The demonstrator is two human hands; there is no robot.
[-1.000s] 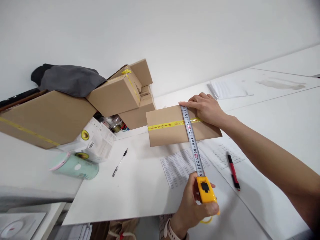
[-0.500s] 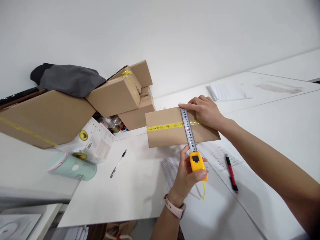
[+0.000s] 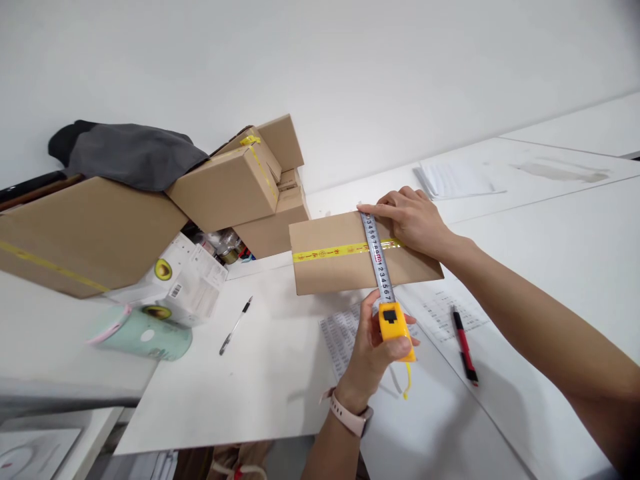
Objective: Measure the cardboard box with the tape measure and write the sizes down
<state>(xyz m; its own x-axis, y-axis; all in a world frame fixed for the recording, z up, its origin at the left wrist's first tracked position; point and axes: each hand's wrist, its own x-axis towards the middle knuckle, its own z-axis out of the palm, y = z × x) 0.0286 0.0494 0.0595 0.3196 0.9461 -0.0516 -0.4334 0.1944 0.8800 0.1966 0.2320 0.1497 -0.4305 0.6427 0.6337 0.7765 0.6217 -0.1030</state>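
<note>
My left hand (image 3: 373, 353) is closed around the yellow case of a tape measure (image 3: 394, 331); its fingers wrap the sides and the thumb presses low on the case. The silver blade (image 3: 379, 257) runs from the case across the top of a cardboard box (image 3: 327, 273), crossing its printed yellow tape strip (image 3: 325, 253). At the box's far edge, my right hand (image 3: 413, 220) grips the box, with the index finger stretched to the blade's end. The rest of its fingers are curled and partly hidden. A yellow wrist cord (image 3: 407, 381) hangs from the case.
Printed sheets (image 3: 343, 340) lie beneath the box. A red-and-black pen (image 3: 465, 348) is to the right, a clear pen (image 3: 236, 325) to the left. Stacked cardboard boxes (image 3: 225, 193), an avocado-print carton (image 3: 195, 277) and a green tumbler (image 3: 150, 335) stand at left. Papers (image 3: 453, 179) lie at the back.
The blade shows slightly less length in front of the case, which sits a touch nearer the box. The view has shifted a little; both hands keep their hold.
</note>
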